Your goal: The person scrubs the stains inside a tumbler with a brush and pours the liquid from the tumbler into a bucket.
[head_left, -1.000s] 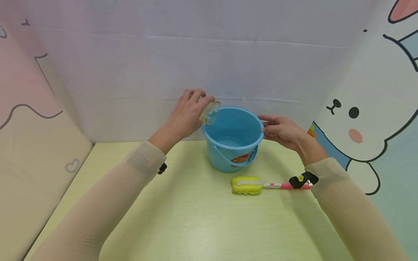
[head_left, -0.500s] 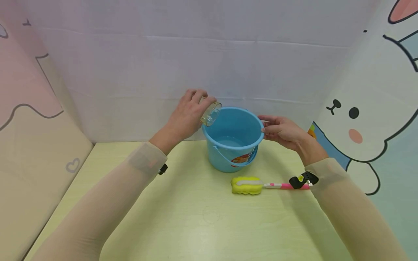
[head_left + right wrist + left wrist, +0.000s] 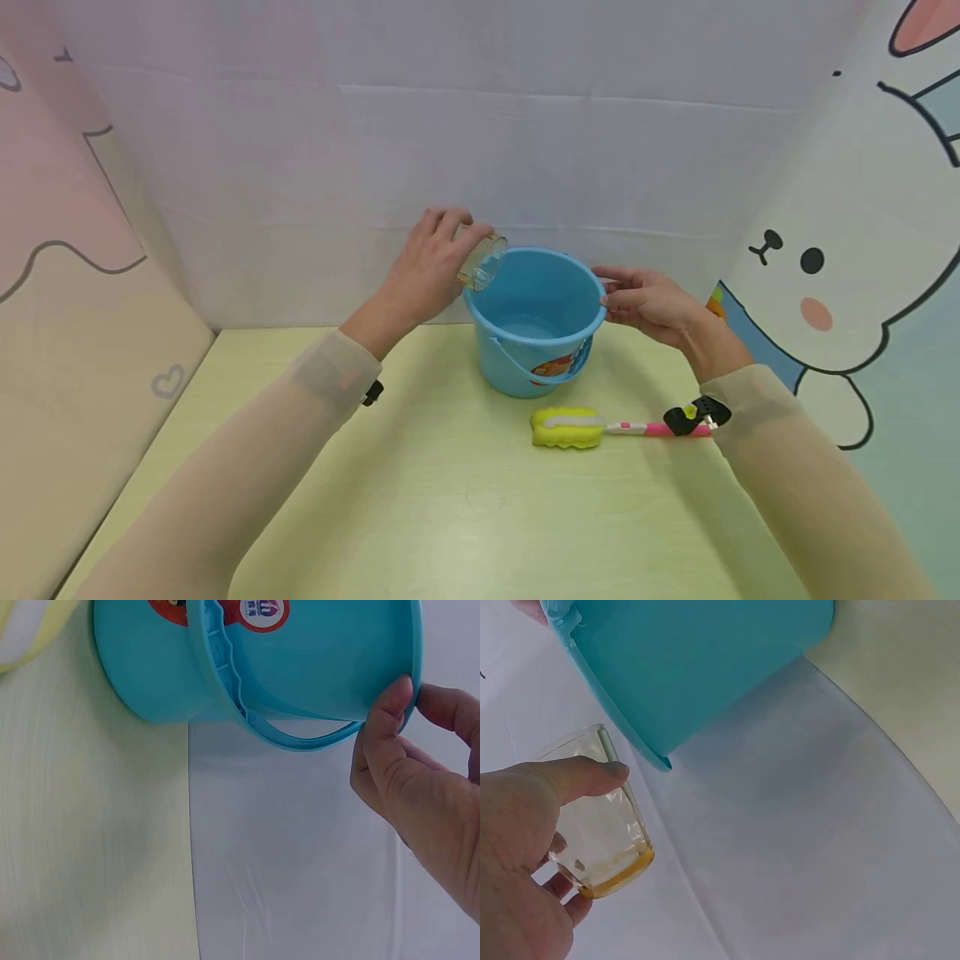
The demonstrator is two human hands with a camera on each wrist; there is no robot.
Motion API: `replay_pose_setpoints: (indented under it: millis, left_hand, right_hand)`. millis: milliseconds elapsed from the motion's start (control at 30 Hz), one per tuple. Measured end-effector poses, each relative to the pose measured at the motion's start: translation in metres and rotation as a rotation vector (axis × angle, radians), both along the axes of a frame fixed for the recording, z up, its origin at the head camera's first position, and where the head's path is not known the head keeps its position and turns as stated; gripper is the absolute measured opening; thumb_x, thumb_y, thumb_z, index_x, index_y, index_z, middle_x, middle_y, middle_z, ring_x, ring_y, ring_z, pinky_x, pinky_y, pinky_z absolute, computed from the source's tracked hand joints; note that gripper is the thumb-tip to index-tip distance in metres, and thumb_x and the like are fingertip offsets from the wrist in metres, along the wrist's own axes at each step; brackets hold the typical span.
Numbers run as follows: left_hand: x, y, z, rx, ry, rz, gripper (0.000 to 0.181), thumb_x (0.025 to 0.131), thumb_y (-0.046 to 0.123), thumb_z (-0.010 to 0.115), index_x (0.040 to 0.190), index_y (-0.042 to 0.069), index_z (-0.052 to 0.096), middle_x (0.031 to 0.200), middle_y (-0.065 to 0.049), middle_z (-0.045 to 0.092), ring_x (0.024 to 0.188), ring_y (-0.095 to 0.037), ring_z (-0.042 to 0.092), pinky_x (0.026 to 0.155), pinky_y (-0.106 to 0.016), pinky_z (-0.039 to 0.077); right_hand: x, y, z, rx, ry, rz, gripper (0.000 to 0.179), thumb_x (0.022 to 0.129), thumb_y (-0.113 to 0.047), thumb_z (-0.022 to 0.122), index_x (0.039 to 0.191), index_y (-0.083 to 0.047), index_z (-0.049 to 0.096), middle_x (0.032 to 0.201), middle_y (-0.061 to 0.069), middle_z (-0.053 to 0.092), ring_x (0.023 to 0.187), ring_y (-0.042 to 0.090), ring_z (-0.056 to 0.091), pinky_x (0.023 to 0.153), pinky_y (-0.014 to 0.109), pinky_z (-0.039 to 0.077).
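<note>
My left hand (image 3: 429,271) grips a clear glass cup (image 3: 481,265) with an amber-tinted base (image 3: 622,877). The cup is tipped sideways, its mouth leaning over the left rim of a light blue bucket (image 3: 501,357). In the left wrist view, thumb and fingers wrap the glass just beside the bucket rim. On the other side, my right hand (image 3: 651,304) pinches the bucket's right rim, as the right wrist view shows at close range. The bucket stands upright on the table, its handle (image 3: 300,742) hanging down at the front. A little water appears at its bottom.
A yellow sponge brush (image 3: 567,428) with a pink and white handle (image 3: 633,427) lies on the pale wooden table (image 3: 450,517) in front of the bucket. A white cloth wall (image 3: 300,167) rises close behind, with printed cloth on both sides.
Both hands hold nearly the same pose. The cup shifts only very slightly in the left hand, and the bucket and brush stay in place.
</note>
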State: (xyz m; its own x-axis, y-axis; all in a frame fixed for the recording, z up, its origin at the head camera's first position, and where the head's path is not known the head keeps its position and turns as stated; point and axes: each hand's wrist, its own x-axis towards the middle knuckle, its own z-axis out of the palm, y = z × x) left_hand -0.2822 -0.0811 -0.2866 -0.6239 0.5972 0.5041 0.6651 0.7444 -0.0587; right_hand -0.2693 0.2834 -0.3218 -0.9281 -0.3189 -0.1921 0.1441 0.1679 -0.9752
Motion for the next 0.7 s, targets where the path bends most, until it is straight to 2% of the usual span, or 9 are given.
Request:
replay_pose_setpoints:
  millis: [300,533,700]
  left_hand:
    - [0.004,-0.008,-0.006,0.167,-0.119,0.007,0.082,0.080,0.007,0.093,0.150,0.012,0.051,0.143,-0.018,0.050,0.132,-0.041,0.040,0.111,-0.053,0.039]
    - [0.015,-0.019,-0.018,0.413,-0.288,0.003,0.086,0.078,0.010,0.096,0.150,0.009,0.050,0.143,-0.015,0.049,0.135,-0.038,0.038,0.107,-0.052,0.045]
    - [0.027,-0.030,-0.025,0.573,-0.383,0.014,0.089,0.078,0.016,0.096,0.153,0.008,0.048,0.146,-0.013,0.050,0.135,-0.032,0.043,0.109,-0.051,0.044]
  right_hand:
    - [0.001,0.000,-0.001,-0.003,-0.001,-0.007,0.070,0.108,-0.004,0.060,0.168,-0.006,0.025,0.151,0.023,0.045,0.117,0.026,0.063,0.095,0.030,0.057]
    - [0.001,-0.001,-0.001,-0.004,-0.003,0.000,0.069,0.108,-0.004,0.059,0.168,-0.006,0.024,0.155,0.024,0.042,0.121,0.028,0.062,0.098,0.032,0.056]
    - [0.001,-0.002,0.000,-0.009,0.003,0.010,0.069,0.109,-0.004,0.058,0.169,-0.006,0.023,0.153,0.023,0.044,0.118,0.026,0.063,0.095,0.030,0.057]
